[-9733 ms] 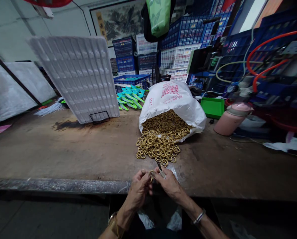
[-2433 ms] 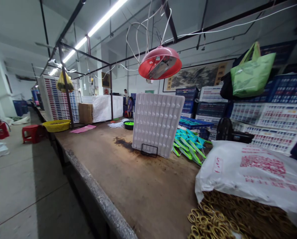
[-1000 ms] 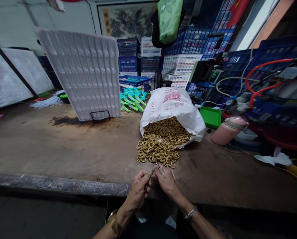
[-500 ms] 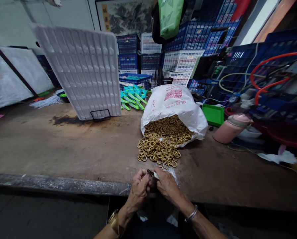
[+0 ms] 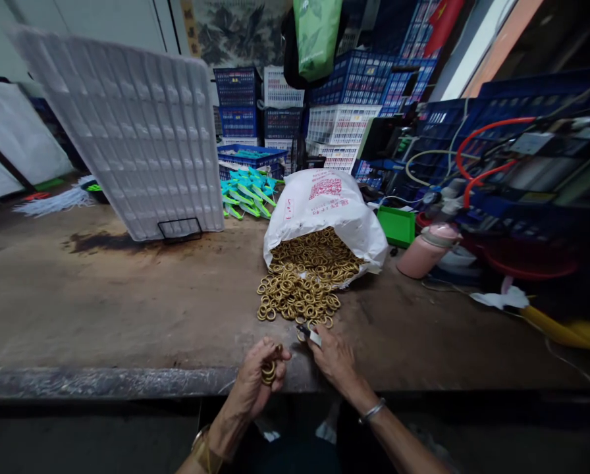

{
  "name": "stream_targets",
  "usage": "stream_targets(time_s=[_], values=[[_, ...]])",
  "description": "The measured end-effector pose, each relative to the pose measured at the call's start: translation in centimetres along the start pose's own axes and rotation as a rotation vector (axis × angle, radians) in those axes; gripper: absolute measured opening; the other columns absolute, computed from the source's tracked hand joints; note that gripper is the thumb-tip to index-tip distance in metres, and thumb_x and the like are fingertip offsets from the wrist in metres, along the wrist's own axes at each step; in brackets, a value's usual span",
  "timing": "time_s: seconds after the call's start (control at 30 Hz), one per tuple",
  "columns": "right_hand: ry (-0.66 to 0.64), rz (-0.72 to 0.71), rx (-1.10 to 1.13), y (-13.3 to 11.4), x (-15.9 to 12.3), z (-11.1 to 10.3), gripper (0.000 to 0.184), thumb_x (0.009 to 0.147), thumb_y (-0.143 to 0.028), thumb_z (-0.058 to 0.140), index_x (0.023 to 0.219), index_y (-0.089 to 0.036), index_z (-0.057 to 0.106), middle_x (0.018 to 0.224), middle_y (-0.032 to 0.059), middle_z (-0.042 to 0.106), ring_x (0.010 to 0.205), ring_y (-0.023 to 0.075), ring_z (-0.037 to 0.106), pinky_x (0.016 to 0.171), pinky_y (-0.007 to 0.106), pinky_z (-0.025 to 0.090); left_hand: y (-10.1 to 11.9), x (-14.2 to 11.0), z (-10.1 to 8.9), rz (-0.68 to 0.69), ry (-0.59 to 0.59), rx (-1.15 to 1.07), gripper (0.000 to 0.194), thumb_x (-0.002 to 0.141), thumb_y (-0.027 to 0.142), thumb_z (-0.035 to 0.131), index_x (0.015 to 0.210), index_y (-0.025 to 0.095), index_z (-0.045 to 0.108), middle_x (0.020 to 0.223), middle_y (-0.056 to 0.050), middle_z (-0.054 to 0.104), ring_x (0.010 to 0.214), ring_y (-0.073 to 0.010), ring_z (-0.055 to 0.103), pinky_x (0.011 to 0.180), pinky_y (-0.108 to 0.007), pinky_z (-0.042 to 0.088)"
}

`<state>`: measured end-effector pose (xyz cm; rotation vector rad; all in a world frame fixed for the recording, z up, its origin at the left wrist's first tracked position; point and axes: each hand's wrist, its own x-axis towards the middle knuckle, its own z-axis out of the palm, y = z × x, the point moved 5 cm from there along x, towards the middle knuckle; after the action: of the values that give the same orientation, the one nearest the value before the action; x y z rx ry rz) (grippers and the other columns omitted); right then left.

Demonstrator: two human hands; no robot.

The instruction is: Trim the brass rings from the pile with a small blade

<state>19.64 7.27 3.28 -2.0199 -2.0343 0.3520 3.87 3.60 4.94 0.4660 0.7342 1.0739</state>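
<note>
My left hand (image 5: 261,375) is curled around several gold-coloured rings (image 5: 268,372), over the table's front edge. My right hand (image 5: 337,359) grips a small knife (image 5: 313,336) with a dark tip and a pale handle. The tip is at the near edge of a heap of gold-coloured rings (image 5: 295,293) and close to one loose ring; whether they touch I cannot tell. The heap spills from the mouth of a white woven sack (image 5: 319,207) with red print, lying on its side. More rings show inside the sack.
A ribbed translucent panel (image 5: 132,131) stands in a black wire stand (image 5: 180,229) on the wooden table (image 5: 127,296). Behind are green and turquoise plastic pieces (image 5: 248,191) and stacked crates (image 5: 344,123). To the right are a green tray (image 5: 396,226), a pink bottle (image 5: 426,250) and red hoses (image 5: 492,125).
My hands have moved apart. The left has turned, showing rings in its palm; the right has carried the knife to the heap's near edge. The camera view has shifted right.
</note>
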Motion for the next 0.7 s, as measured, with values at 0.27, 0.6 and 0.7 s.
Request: stream_targets(time_s=[0.27,0.6,0.7], values=[[0.031,0.034,-0.089,-1.9,0.8,0.6,0.013,0.078,-0.020,0.045,0.091,-0.021,0.049,0.083,0.0035,0.064,0.074,0.0174,0.059,0.058,0.025,0.027,-1.1,0.8,-2.2,-0.132,0.095,-0.185,0.016,0.069,0.025,0.063,0.073,0.013,0.053,0.068,-0.001,0.057,0.049,-0.0064,0.050,0.038,-0.014,0.033],[-0.007,-0.102,0.171,-2.4,0.7,0.0,0.012,0.074,-0.014,0.042,0.082,-0.020,0.050,0.073,0.0018,0.061,0.065,0.0135,0.055,0.057,0.022,0.029,-1.1,1.8,-2.4,-0.149,0.131,-0.190,0.013,0.068,0.017,0.065,0.076,0.015,0.055,0.071,-0.002,0.062,0.061,-0.0131,0.062,0.040,-0.016,0.042],[-0.025,-0.204,0.266,-3.6,0.2,-0.6,0.014,0.072,-0.014,0.041,0.083,-0.020,0.047,0.072,0.0013,0.060,0.065,0.0135,0.055,0.058,0.021,0.032,-0.8,2.0,-2.1,-0.143,0.096,-0.160,0.017,0.068,0.021,0.066,0.081,0.015,0.055,0.072,-0.002,0.062,0.063,-0.0129,0.062,0.040,-0.015,0.042]])
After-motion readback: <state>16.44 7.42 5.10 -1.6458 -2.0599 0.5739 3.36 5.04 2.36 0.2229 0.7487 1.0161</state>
